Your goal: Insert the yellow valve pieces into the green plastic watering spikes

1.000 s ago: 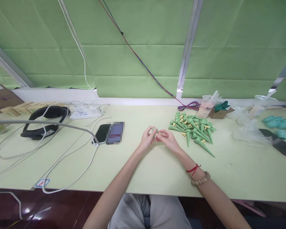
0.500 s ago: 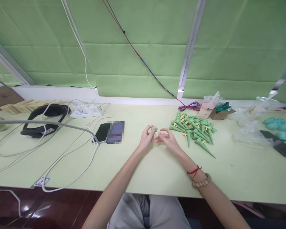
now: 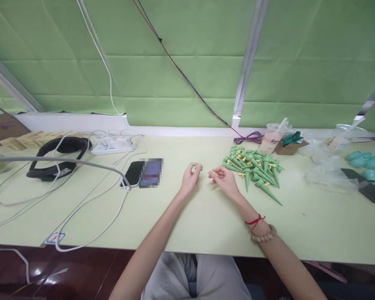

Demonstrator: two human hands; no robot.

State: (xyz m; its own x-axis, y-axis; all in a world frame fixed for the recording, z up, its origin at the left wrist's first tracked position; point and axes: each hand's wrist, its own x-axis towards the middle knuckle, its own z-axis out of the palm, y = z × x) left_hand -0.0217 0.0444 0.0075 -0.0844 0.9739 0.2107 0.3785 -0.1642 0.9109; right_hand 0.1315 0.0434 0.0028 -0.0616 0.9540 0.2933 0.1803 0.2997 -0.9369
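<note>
Over the middle of the table, my left hand (image 3: 190, 180) is closed around a small green plastic part (image 3: 198, 167), mostly covered by the fingers. A short gap to the right, the fingertips of my right hand (image 3: 224, 180) pinch a small yellow plastic valve (image 3: 213, 173), partly hidden. The two parts are apart. Beyond my right hand lies a heap of green plastic watering spikes (image 3: 258, 164), many with yellow valves fitted near their wide ends. One spike (image 3: 268, 192) sticks out toward the front of the heap.
Two phones (image 3: 133, 173) lie left of my hands, near a white power strip (image 3: 114, 144), loose cables (image 3: 90, 200) and a black headset (image 3: 59, 156). Drink cups (image 3: 271, 139), a small cardboard box (image 3: 290, 148), plastic bags (image 3: 328, 175) and teal pieces (image 3: 367, 160) are at the right.
My hands have moved apart, the right one slightly to the right with the yellow valve. The green part stays in my left hand.
</note>
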